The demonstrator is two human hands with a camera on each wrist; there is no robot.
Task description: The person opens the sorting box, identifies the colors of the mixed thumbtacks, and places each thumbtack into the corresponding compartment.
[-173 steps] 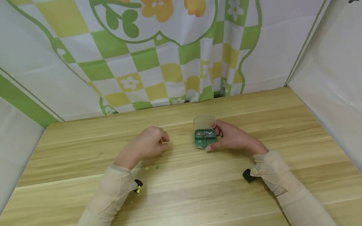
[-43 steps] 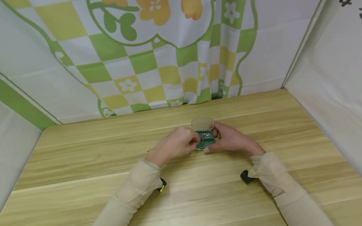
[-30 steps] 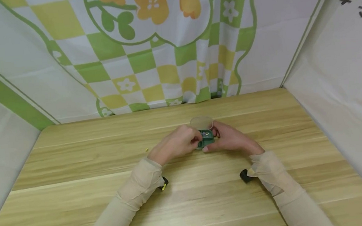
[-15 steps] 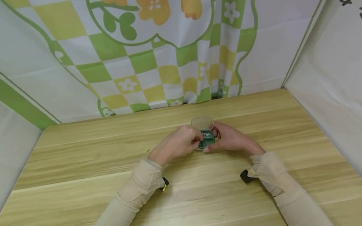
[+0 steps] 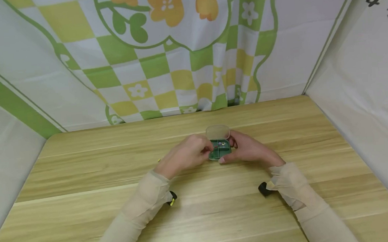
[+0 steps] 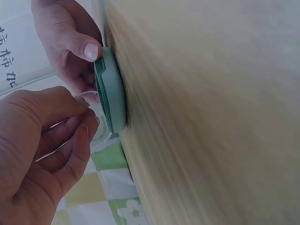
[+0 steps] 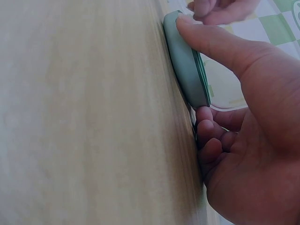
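Observation:
A small green pill box [image 5: 225,153] with several compartments lies on the wooden table, its clear lid [image 5: 217,132] raised at the back. Tiny coloured bits [image 5: 223,144], too small to identify, sit inside. My right hand [image 5: 249,147] grips the box's right side, thumb at the front edge and fingers behind. Over the left compartments is my left hand [image 5: 187,154], its fingers curled. In the left wrist view, its thumb and fingertips [image 6: 89,123] come close together beside the box; whether anything tiny is between them cannot be made out.
A tiny yellow bit [image 5: 159,160] lies on the table just behind the left wrist. The wooden table [image 5: 202,220] extends around both arms. A checkered curtain [image 5: 161,66] hangs along the back edge, with white cloth [image 5: 367,82] on the right.
Earlier, my left hand was well left of the box; it has since moved right to it. In the last half second it drew back slightly left. My right hand keeps gripping the box.

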